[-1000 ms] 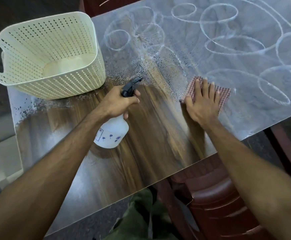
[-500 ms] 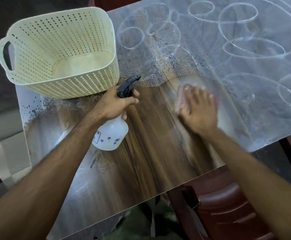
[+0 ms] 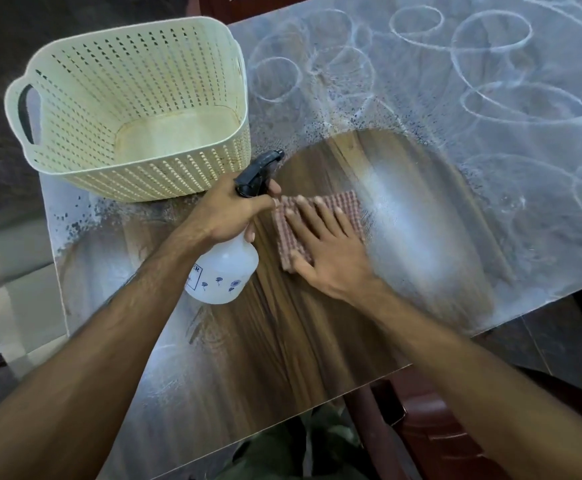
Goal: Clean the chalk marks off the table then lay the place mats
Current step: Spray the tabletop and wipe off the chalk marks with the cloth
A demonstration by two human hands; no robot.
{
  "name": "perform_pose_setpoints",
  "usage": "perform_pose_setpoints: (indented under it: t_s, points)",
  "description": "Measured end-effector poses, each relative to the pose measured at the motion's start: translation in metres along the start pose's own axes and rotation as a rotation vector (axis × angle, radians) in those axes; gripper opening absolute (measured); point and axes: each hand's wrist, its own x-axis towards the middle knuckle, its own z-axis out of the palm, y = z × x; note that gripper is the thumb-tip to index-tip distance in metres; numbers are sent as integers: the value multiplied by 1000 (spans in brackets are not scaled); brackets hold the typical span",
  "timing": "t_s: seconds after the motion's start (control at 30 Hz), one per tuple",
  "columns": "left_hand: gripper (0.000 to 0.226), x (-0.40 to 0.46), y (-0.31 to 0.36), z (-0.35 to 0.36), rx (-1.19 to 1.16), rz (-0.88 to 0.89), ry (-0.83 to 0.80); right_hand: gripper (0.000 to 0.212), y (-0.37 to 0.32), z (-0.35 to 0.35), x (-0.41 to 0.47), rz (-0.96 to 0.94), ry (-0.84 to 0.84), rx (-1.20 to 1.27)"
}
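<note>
At the far left corner of the bench [image 3: 317,341] stood the cream basket [image 3: 137,109], its near wall just beside a band of wet chalk specks. I judged this the first risk: a wide stroke of the cloth toward that corner could push the light basket over the left edge.

Next to it, my left hand [image 3: 223,216] was curled around the neck of the spray bottle [image 3: 222,271], a finger lying by the black trigger. The bottle was tilted with its nozzle toward the far side. An accidental squeeze there would wet the part already wiped to bare wood, and the chalk water could run and leave new streaks.

Just right of the bottle, my right hand [image 3: 324,244] lay flat with straight fingers, pressing the red-checked cloth [image 3: 317,216] on the bench. The cloth nearly touched the left hand's fingers, so a stroke further left could knock the bottle. The cloth also looked loaded with chalk; a pale smear lay to its right, and I thought it might only spread the dust.

On the far right side, the chalk marks [image 3: 490,39] were untouched loops, well apart from the cloth. No place mats were visible, so laying them too early on a damp bench was another danger.
</note>
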Motion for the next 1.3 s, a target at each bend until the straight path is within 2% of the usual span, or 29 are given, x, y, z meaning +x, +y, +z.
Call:
perform_pose_setpoints:
  t_s: [0.07,0.17,0.27,0.33,0.4,0.5,0.63,0.7,0.87,0.97,1.03,1.17,1.23,1.3]
  points:
    - [13,1,-1,1,5,-5,-6,72,39,-3,-17,41,3,-44]
    - [12,-1,-2,2,21,-5,-3,74,104,-21,-3,329,77,-25]
    - [12,-1,-2,4,29,0,2,74,117,-35,41,507,98,44]
    - [12,-1,0,6,37,4,10,78,89,-35,65,451,89,52]
    - [12,-2,4,9,49,17,10,77,46,-25,69,298,68,39]
    - [18,-3,14,15,60,41,0,67,-9,-8,27,97,63,62]
    - [12,-3,25,31,39,42,-15,66,6,12,-66,25,-18,44]
    - [13,-4,29,43,28,36,-31,70,51,10,-103,125,-9,-1]
    - [12,-11,34,76,58,57,-90,71,175,-17,-128,580,72,8]
    - [11,-17,39,99,79,79,-102,73,176,-22,-109,672,100,59]
    - [12,-25,44,118,93,81,-101,70,146,-14,-109,588,119,67]
    - [12,-44,55,152,97,84,-114,67,75,15,-149,244,98,49]
    - [14,-55,58,166,88,84,-101,67,79,19,-172,141,85,51]
    - [15,-67,59,175,69,80,-76,69,108,15,-185,128,65,13]
